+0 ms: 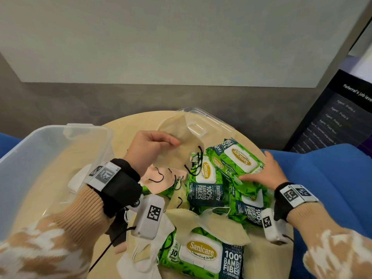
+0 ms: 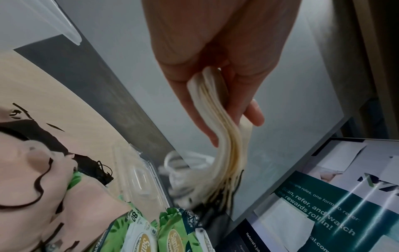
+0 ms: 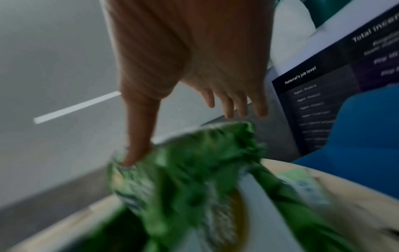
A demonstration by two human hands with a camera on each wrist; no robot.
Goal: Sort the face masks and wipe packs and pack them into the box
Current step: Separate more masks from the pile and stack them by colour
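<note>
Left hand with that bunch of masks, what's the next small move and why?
Probably swing the left hand over to the clear box and drop in the stack of masks it pinches. The stack hangs above the pile, and no masks or packs show in the box.

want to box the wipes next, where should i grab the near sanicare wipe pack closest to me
Take the near Sanicare wipe pack across its short sides, coming from above. It lies flat, label up, its hard white lid offering a firm top. A beige mask overlaps its far edge.

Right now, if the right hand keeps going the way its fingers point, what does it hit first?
Likely the green wipe pack right beneath it: the right hand is spread over the pile, thumb already touching the wrapper. Depth is blurred in the wrist view.
</note>
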